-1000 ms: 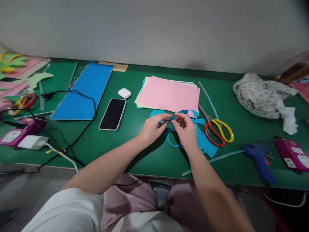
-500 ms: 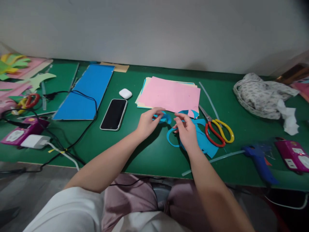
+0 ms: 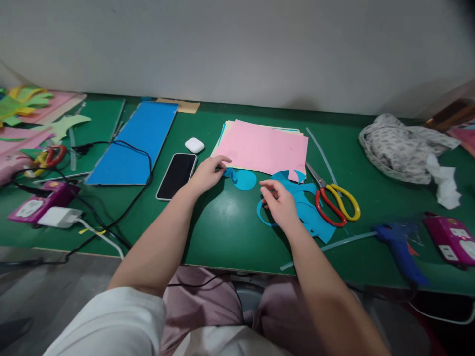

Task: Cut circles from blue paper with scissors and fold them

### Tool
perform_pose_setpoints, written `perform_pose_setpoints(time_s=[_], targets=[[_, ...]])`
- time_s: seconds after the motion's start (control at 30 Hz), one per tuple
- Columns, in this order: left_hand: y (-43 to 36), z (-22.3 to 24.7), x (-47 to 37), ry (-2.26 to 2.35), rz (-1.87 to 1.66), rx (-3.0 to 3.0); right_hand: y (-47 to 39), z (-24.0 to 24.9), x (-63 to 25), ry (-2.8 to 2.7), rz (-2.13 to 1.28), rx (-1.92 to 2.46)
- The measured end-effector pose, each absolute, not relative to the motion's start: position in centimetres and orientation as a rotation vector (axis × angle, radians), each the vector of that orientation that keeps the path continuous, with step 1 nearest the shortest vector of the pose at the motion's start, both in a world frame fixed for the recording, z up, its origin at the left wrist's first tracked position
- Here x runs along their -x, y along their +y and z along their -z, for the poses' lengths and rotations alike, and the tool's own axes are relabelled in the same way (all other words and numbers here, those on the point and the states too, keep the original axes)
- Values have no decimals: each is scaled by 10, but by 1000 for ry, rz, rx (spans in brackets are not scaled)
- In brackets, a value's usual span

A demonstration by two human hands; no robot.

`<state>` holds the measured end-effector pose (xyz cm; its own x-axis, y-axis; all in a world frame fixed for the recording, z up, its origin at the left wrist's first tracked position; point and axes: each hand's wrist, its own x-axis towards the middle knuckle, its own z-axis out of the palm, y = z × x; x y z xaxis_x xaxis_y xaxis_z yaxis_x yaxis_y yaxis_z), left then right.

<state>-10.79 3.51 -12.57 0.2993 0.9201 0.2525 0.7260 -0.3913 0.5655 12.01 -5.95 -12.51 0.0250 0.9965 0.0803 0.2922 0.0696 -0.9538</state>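
Observation:
My left hand (image 3: pixel 208 174) is beside the phone, its index finger stretched toward the pink sheets and its other fingers closed at a curled blue paper strip (image 3: pixel 230 173). Just right of the strip, a round blue paper piece (image 3: pixel 245 180) lies on the green tabletop; whether the two are joined I cannot tell. My right hand (image 3: pixel 281 203) hovers with bent, parted fingers and nothing visible between them. Beneath and beside it are cut blue paper scraps (image 3: pixel 315 220), one forming a loop. Scissors (image 3: pixel 336 202) with red and yellow handles rest on these scraps.
A stack of pink paper (image 3: pixel 265 146) lies behind my hands. To the left are a phone (image 3: pixel 177 176), a white case (image 3: pixel 194 145), a blue board (image 3: pixel 135 143) and cables. At right are a blue glue gun (image 3: pixel 401 252), glue sticks (image 3: pixel 322 155) and a patterned cloth (image 3: pixel 393 148).
My left hand has moved left with the curled blue paper, away from my right hand. The round blue piece now shows flat on the table. My right hand has shifted slightly.

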Motion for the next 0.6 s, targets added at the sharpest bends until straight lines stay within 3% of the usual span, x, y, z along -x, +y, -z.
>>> perform_pose_setpoints(time_s=[0.43, 0.6], targets=[[24, 116, 94, 1771, -755, -2320, -60, 126, -121, -1523, -962, 1409], [7, 112, 81, 1990, -462, -2385, -61, 125, -119, -1560, -983, 1421]])
